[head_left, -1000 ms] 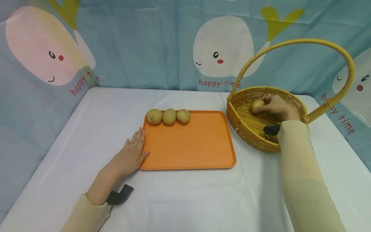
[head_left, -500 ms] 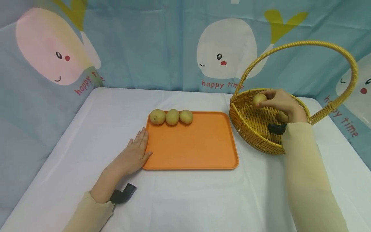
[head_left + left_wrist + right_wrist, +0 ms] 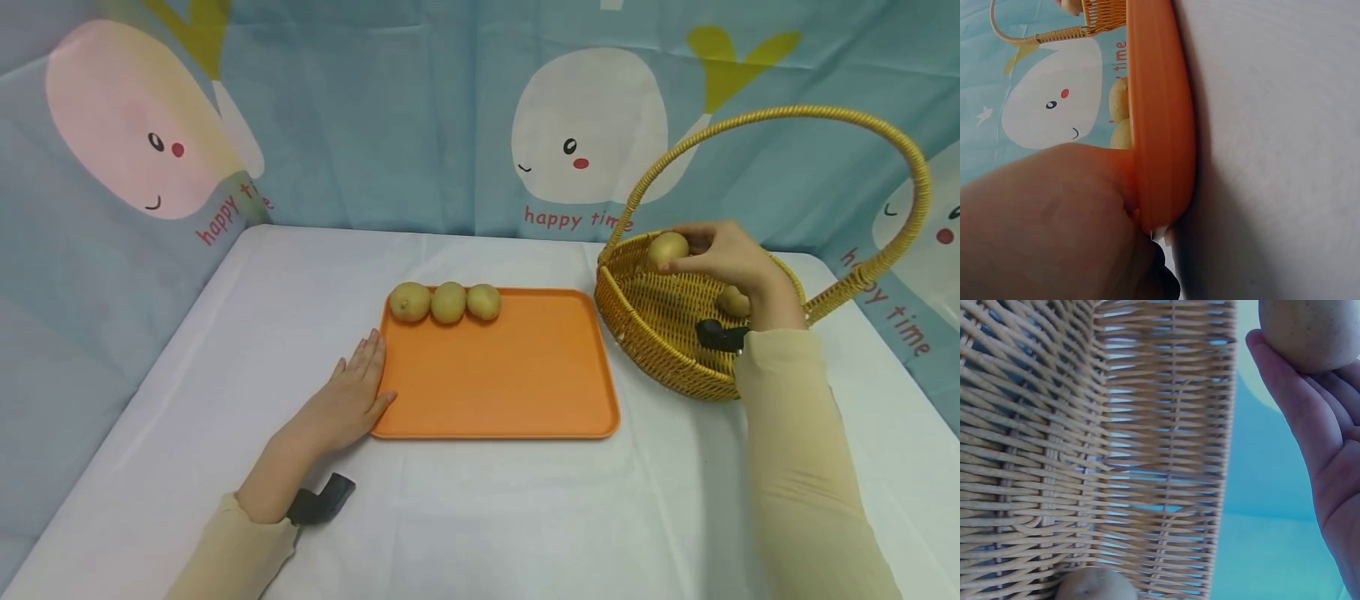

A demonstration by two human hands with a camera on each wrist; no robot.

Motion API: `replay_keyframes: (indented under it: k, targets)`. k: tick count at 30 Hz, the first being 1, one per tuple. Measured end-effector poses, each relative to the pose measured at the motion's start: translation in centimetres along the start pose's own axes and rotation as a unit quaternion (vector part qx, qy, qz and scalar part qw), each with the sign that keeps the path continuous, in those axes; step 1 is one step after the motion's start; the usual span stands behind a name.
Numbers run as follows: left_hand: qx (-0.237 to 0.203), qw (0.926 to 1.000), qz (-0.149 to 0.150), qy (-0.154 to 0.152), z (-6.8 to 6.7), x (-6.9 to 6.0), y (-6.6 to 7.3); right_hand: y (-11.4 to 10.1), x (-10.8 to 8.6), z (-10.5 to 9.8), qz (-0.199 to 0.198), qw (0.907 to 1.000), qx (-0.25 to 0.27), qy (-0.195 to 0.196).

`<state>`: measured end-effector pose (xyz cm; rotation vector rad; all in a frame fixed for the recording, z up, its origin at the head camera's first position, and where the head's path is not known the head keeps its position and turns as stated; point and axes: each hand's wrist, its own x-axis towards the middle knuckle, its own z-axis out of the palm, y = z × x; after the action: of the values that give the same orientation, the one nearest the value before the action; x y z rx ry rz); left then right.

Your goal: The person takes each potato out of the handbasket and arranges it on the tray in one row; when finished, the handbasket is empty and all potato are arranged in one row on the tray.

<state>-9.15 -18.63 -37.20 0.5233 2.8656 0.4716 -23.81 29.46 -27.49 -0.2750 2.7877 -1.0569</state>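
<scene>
A potato (image 3: 667, 251) is held between the thumb and fingers of my right hand (image 3: 731, 257), raised over the wicker basket (image 3: 667, 367). In the right wrist view this potato (image 3: 1313, 331) stands above the level of the basket rim. Another potato (image 3: 733, 302) lies inside the basket, partly behind the wrist. My left hand (image 3: 348, 396) rests with straight fingers along the left edge of the orange tray (image 3: 498, 375). Three potatoes (image 3: 448, 302) sit in a row at the tray's back left corner. In the left wrist view the tray's side (image 3: 1161, 112) hides most of the fingers.
The basket's tall arched handle (image 3: 795, 111) rises over the right forearm. A white cloth (image 3: 510, 517) covers the table. Behind it hangs a blue printed curtain (image 3: 360, 125). Black wrist straps (image 3: 322, 500) stick out below both wrists.
My right hand has lifted the potato from the basket floor up to about the rim. The potato behind the wrist has come into sight. The left hand stays at the tray; the view shifted slightly.
</scene>
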Motion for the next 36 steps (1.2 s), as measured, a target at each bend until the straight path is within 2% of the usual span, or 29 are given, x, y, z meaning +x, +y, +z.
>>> replay_keyframes:
  k: [5,8,12,16,22,25,29,32,36]
  targets:
    - [-0.001,0.9999,-0.004,-0.01,0.2,0.2,-0.1,-0.6,-0.7,-0.1,-0.015,0.9999,-0.006,-0.001]
    - [0.0,1.0,0.0,-0.003,0.1,0.2,-0.1,-1.2,-1.0,0.0,-0.028,0.9996,-0.006,0.006]
    - [0.006,1.0,0.004,0.005,-0.1,0.2,0.0,-2.2,-1.6,0.4,-0.052,0.9983,0.02,0.016]
    - [0.007,1.0,0.003,-0.002,-0.1,0.3,-0.1,-3.6,-2.3,1.1,-0.075,0.9956,0.053,0.02]
    - [0.004,0.9999,0.0,-0.009,0.1,0.5,-0.2,-5.3,-3.0,1.9,-0.097,0.9925,0.072,0.016]
    - [0.006,1.0,-0.001,-0.008,0.1,0.5,-0.2,-6.0,-3.4,2.1,-0.114,0.991,0.068,0.013]
    - [0.008,1.0,0.002,-0.003,0.1,0.4,-0.1,-6.9,-3.6,2.7,-0.159,0.9858,0.052,0.011]
    - [0.008,1.0,0.003,-0.002,0.0,0.3,0.0,-7.4,-3.3,3.5,-0.191,0.9811,0.029,0.006]
    - [0.009,1.0,0.002,-0.001,0.0,0.2,0.0,-7.6,-2.5,4.9,-0.21,0.9777,0.007,-0.008]
